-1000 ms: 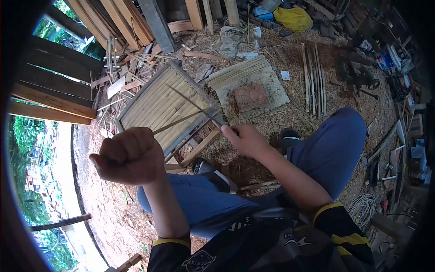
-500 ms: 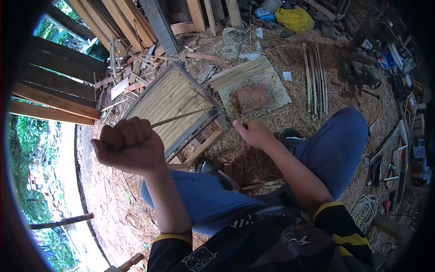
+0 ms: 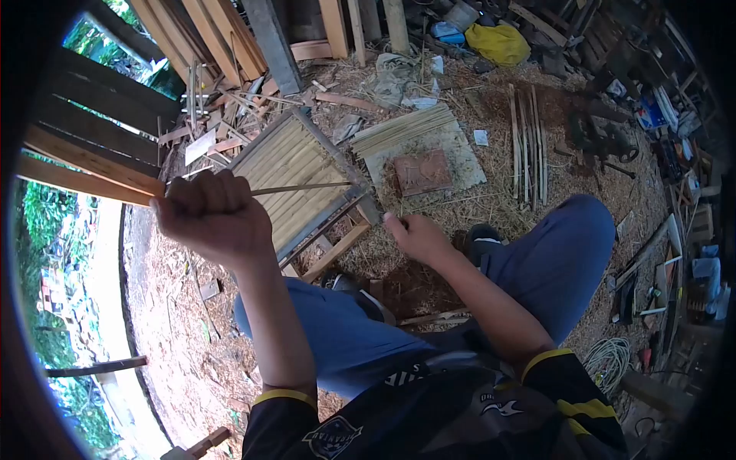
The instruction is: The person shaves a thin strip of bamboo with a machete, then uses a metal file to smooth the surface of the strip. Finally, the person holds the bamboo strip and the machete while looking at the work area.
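Observation:
My left hand [image 3: 218, 218] is raised in a fist, closed around one end of a thin bamboo strip [image 3: 299, 188]. The strip stretches right across a framed panel of bamboo slats [image 3: 280, 165], its far tip near the panel's right corner. Right of that corner is my right hand [image 3: 422, 241], fingers curled and thumb stretched out to the left. What it grips, if anything, is hidden. Beyond it, a brick-red block [image 3: 423, 172] lies on a pale sheet [image 3: 468, 165], with a bundle of thin strips [image 3: 402, 126] along the sheet's far edge.
Several longer sticks [image 3: 527, 149] lie on the shaving-covered ground to the right. Planks [image 3: 222, 38] lean at the back left, near wood scraps. A yellow bag [image 3: 498, 44] sits at the back. Coiled cord [image 3: 608, 362] lies at the lower right, by my bent knee.
My left fist has risen slightly, and the strip now lies more level. My right hand has shifted a little left and down. The whole view has also moved slightly.

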`<state>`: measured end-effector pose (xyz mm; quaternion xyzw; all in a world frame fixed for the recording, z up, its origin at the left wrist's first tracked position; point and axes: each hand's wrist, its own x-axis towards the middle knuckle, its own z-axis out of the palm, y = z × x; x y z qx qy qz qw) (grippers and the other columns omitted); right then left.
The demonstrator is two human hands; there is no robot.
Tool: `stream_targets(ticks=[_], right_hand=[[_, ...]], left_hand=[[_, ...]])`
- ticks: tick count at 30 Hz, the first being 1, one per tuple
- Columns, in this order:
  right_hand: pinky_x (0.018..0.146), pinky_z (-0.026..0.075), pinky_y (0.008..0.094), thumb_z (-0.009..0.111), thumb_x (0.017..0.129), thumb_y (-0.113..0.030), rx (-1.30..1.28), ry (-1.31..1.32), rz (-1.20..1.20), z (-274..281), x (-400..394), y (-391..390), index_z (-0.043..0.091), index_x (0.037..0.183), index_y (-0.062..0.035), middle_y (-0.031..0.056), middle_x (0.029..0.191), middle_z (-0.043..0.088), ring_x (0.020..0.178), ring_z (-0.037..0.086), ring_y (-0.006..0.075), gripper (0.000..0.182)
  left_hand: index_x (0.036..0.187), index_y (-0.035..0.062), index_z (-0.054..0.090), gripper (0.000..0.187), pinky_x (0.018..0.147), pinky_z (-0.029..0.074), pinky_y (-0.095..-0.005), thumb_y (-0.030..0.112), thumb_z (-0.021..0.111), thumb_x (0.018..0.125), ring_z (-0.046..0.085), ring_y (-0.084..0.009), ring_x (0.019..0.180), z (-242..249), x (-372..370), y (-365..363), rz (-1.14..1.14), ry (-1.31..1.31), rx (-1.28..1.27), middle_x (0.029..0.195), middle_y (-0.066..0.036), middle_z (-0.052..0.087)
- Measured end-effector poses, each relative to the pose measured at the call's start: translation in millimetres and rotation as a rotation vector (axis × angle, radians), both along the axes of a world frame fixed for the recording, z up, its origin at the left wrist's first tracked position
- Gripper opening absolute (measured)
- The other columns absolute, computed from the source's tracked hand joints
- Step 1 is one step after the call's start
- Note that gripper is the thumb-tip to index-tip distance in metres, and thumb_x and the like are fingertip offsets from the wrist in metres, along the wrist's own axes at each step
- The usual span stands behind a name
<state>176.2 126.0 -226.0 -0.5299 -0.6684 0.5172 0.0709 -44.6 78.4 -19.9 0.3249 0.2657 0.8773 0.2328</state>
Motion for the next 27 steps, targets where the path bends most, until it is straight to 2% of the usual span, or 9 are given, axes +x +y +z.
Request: stream_targets(ticks=[1, 4, 7, 10, 13, 16, 19, 25, 27], right_hand=[[0.084, 0.052, 0.0516, 0.043, 0.099, -0.064, -0.053, -0.027, -0.001, -1.0, -0.6, 5.9, 0.074, 0.096, 0.0046, 0.0287, 0.09, 0.071, 0.09, 0.069, 0.0449, 0.075], [0.083, 0.052, 0.0504, 0.042, 0.1, -0.063, -0.015, -0.046, 0.014, 7.2, -2.4, 2.5, 0.074, 0.095, 0.0035, 0.0279, 0.087, 0.07, 0.088, 0.069, 0.0445, 0.074], [0.082, 0.052, 0.0503, 0.043, 0.1, -0.062, 0.092, 0.064, 0.021, 11.5, -6.5, -10.5, 0.073, 0.092, 0.0042, 0.028, 0.084, 0.07, 0.086, 0.069, 0.045, 0.074], [0.082, 0.052, 0.0504, 0.043, 0.099, -0.063, -0.04, -0.03, -0.001, -2.1, -9.7, 9.9, 0.072, 0.092, 0.0045, 0.0287, 0.083, 0.069, 0.086, 0.068, 0.0464, 0.074], [0.081, 0.052, 0.0501, 0.044, 0.099, -0.063, 0.104, 0.013, -0.022, -2.7, -11.5, 0.3, 0.071, 0.092, 0.006, 0.0298, 0.081, 0.068, 0.084, 0.068, 0.0471, 0.075], [0.08, 0.052, 0.0498, 0.045, 0.099, -0.063, 0.129, 0.057, -0.078, -7.2, -16.3, -9.0, 0.071, 0.09, 0.006, 0.03, 0.079, 0.067, 0.084, 0.068, 0.0472, 0.074], [0.081, 0.051, 0.0508, 0.045, 0.1, -0.063, -0.013, 0.032, -0.032, -18.4, -12.8, 10.7, 0.071, 0.09, 0.0069, 0.0309, 0.08, 0.067, 0.086, 0.068, 0.0479, 0.075], [0.077, 0.052, 0.0485, 0.042, 0.099, -0.067, 0.14, -0.05, -0.053, -43.8, -19.0, 5.0, 0.071, 0.086, 0.0057, 0.0244, 0.073, 0.067, 0.077, 0.07, 0.0403, 0.079], [0.072, 0.051, 0.0466, 0.044, 0.1, -0.066, -0.012, 0.006, -0.061, -43.1, -12.5, 12.8, 0.07, 0.084, 0.0041, 0.0199, 0.069, 0.065, 0.07, 0.068, 0.0348, 0.076]], left_hand=[[0.066, 0.0202, 0.021, 0.05, 0.043, 0.011, -0.0289, 0.044, 0.048, 0.1, 0.012, -0.0083, 0.046, 0.4, -2.0, -0.6, 0.001, 0.005, 0.007, 0.054, 0.005, 0.014], [0.066, 0.0198, 0.021, 0.049, 0.044, 0.012, -0.03, 0.043, 0.048, 0.1, 0.012, -0.0089, 0.047, 1.7, -6.0, 5.8, -0.028, 0.002, 0.026, 0.054, 0.004, 0.015], [0.066, 0.0193, 0.022, 0.048, 0.044, 0.012, -0.0303, 0.043, 0.046, 0.101, 0.012, -0.0095, 0.047, 11.9, -1.4, 12.9, 0.12, -0.105, -0.09, 0.055, 0.004, 0.015], [0.066, 0.0172, 0.026, 0.052, 0.044, 0.013, -0.0311, 0.045, 0.042, 0.106, 0.014, -0.01, 0.047, 11.5, -17.6, 18.6, 0.072, -0.122, -0.074, 0.055, 0.003, 0.016], [0.067, 0.0174, 0.027, 0.049, 0.044, 0.013, -0.0314, 0.044, 0.042, 0.105, 0.013, -0.0102, 0.047, 16.3, -25.0, 30.3, 0.094, -0.134, -0.102, 0.056, 0.004, 0.017], [0.068, 0.017, 0.029, 0.048, 0.043, 0.012, -0.0316, 0.044, 0.042, 0.105, 0.014, -0.0103, 0.047, 19.0, -31.9, 37.0, 0.074, -0.136, -0.144, 0.056, 0.004, 0.018], [0.067, 0.0165, 0.03, 0.049, 0.042, 0.012, -0.0307, 0.044, 0.043, 0.105, 0.015, -0.0095, 0.045, 20.7, -40.7, 52.3, 0.059, -0.115, -0.142, 0.054, 0.004, 0.02], [0.069, 0.0165, 0.036, 0.045, 0.041, 0.015, -0.0288, 0.042, 0.046, 0.105, 0.02, -0.0086, 0.045, 18.2, -60.3, 80.7, 0.133, -0.074, -0.16, 0.055, 0.005, 0.025], [0.068, 0.0182, 0.035, 0.048, 0.043, 0.013, -0.03, 0.046, 0.047, 0.105, 0.017, -0.0098, 0.046, 17.3, -66.3, 87.3, 0.137, -0.085, -0.176, 0.056, 0.005, 0.022]])
